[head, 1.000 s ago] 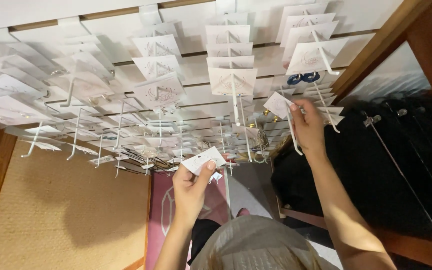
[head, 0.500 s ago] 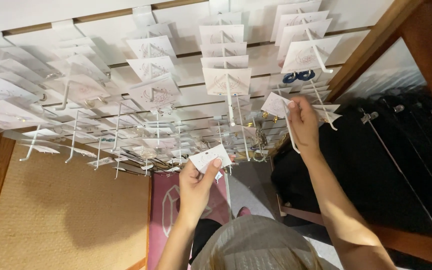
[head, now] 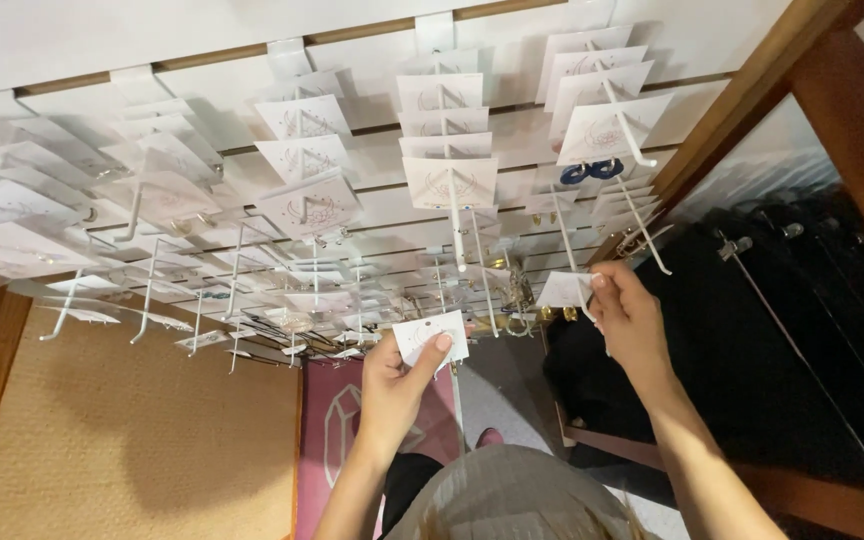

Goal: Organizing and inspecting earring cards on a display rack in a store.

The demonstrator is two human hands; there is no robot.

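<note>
My left hand [head: 397, 385] pinches a small white jewellery card [head: 431, 338] by its lower edge, held below the display wall. My right hand [head: 630, 322] is further right and higher, its fingers closed on another white card [head: 562, 290] with small gold pieces hanging from it, next to a white peg hook [head: 642, 228]. Above both hands, a white slatted display wall [head: 512, 125] carries many pegs loaded with white earring cards [head: 449, 180]. One card at the upper right holds blue earrings [head: 590, 171].
A wooden post [head: 752, 95] frames the wall on the right, with a black display panel [head: 782, 340] and metal hooks beyond it. Below lie tan woven flooring [head: 122, 440], a pink rug [head: 337, 430] and grey floor. My grey top [head: 512, 500] fills the bottom.
My right hand has come down along the peg with its card, away from the upper cards. My left hand with its card has shifted slightly right and nearer the camera.
</note>
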